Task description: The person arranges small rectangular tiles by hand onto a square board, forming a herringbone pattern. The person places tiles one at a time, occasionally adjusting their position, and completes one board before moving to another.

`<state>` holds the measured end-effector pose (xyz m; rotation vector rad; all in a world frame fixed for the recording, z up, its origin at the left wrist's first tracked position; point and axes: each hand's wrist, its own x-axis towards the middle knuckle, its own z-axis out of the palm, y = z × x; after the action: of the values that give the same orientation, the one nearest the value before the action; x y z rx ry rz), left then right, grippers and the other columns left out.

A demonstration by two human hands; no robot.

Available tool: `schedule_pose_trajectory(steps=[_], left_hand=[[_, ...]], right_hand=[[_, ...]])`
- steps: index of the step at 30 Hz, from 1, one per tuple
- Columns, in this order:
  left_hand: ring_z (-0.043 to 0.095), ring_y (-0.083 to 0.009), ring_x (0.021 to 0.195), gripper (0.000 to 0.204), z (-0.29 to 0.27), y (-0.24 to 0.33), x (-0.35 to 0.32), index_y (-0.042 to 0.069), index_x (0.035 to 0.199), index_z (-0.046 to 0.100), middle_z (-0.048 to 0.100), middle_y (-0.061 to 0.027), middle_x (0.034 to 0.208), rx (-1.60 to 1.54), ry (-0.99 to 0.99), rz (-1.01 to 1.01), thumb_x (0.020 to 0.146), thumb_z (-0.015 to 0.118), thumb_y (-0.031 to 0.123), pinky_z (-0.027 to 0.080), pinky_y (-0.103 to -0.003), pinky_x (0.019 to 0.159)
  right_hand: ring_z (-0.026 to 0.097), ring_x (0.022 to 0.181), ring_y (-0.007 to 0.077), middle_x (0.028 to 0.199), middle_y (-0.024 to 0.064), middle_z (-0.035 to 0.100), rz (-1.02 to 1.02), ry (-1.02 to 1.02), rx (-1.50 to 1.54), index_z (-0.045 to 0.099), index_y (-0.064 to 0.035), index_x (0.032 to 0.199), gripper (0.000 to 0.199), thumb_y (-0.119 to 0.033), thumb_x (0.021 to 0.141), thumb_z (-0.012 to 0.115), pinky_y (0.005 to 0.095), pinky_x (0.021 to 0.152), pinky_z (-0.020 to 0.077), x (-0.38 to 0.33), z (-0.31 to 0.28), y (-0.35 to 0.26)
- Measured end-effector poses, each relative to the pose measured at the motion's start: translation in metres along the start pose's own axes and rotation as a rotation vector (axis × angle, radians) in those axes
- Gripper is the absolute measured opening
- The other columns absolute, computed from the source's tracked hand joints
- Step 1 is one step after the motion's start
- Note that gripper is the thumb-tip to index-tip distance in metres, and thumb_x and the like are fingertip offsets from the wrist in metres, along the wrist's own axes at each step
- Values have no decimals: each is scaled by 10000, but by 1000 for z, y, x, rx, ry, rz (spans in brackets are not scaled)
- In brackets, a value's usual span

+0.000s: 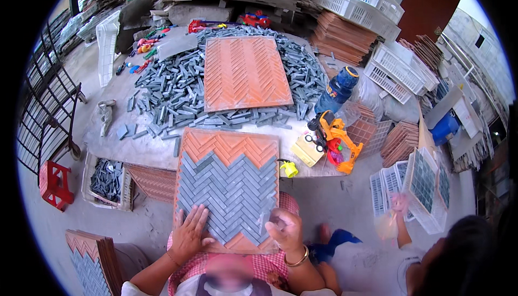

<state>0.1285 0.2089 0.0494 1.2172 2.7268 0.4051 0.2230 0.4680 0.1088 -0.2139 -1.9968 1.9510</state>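
An orange mould board (229, 139) with zigzag grooves rests against the table's near edge and my lap. Grey stone strips (229, 193) fill most of its middle in a herringbone pattern, while the top rows and a bottom patch show bare orange. My left hand (191, 231) lies flat with fingers stretched out on the board's lower left. At the lower right edge, my right hand (286, 230) has its fingers curled in a pinch on a grey stone strip (265, 216), which is partly blurred. A bracelet circles the right wrist.
A second orange mould (245, 75) lies on a heap of loose grey strips (172, 85). A toy excavator (339, 137), yellow toy truck (307, 149) and blue bottle (337, 88) stand right. A co-worker (372, 263) sits near white crates (426, 183); a red stool (55, 185) stands left.
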Motion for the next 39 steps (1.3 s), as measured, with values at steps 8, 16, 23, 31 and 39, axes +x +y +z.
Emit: schedule_pose_trajectory(steps=[8, 16, 23, 31, 39], left_hand=[[303, -320, 1350, 875, -12, 18, 8, 10, 1384, 349, 339, -138, 1457, 49, -10, 43, 750, 542, 582, 153, -588, 1083], [409, -352, 1269, 708, -12, 47, 17, -12, 1337, 410, 403, -144, 1408, -448, 35, 83, 748, 704, 248, 327, -456, 1057], [563, -92, 922, 306, -2, 84, 19, -34, 1163, 556, 612, -38, 1057, -1599, -137, -271, 922, 588, 152, 482, -242, 795], [578, -95, 752, 162, 11, 76, 15, 28, 1010, 610, 639, -33, 906, -1934, -195, -493, 919, 578, 159, 493, -230, 703], [588, -114, 831, 164, 11, 68, 14, 40, 1028, 598, 640, -53, 938, -1981, -181, -545, 927, 546, 158, 486, -238, 718]], right_hand=[[575, 748, 76, 860, 38, 624, 163, -41, -27, 595, 48, 974, 234, -121, 832, 674, 217, 663, 472, -13, -22, 20], [562, 756, 76, 940, 60, 643, 401, -95, 330, 574, 9, 987, 162, -133, 908, 574, 190, 643, 452, -33, -18, 55], [557, 650, 52, 733, 9, 596, 237, -79, -75, 571, -2, 890, 161, -38, 809, 705, 201, 561, 449, -29, 23, 46], [498, 661, 86, 858, 55, 570, 603, -144, 849, 545, -21, 1023, 189, -165, 909, 587, 187, 568, 398, -36, 8, 49], [444, 669, 73, 870, 32, 526, 670, -213, 1101, 552, -27, 1072, 305, -303, 944, 524, 198, 584, 375, -47, -8, 57]])
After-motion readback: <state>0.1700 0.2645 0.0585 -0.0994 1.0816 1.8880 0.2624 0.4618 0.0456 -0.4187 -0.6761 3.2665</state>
